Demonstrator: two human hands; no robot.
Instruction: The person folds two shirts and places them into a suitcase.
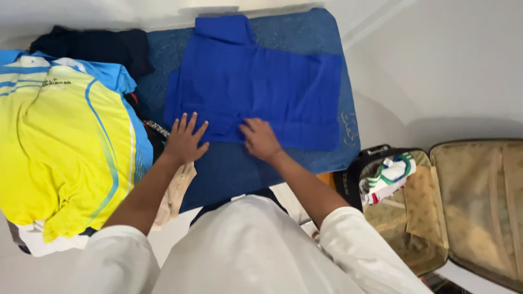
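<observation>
Head view, looking down over a white-sleeved torso. Royal-blue shirt [261,81] spread flat on a blue padded ironing surface [321,32], collar end toward the far edge, hem toward the body. Left hand [184,140] flat, fingers spread wide, palm down at the shirt's near left corner, partly on the cloth and partly on the pad. Right hand [260,139] also flat and open, fingers pointing left, pressing on the shirt's lower edge near the middle; nothing pinched in either hand. Just left of the pad, a heap of clothes topped by a yellow and light-blue sports jersey [60,147], with a dark garment [103,46] behind it. To the right on the floor, an open beige-lined suitcase [479,207], with a white, green and red folded cloth [389,177] at its left rim.
</observation>
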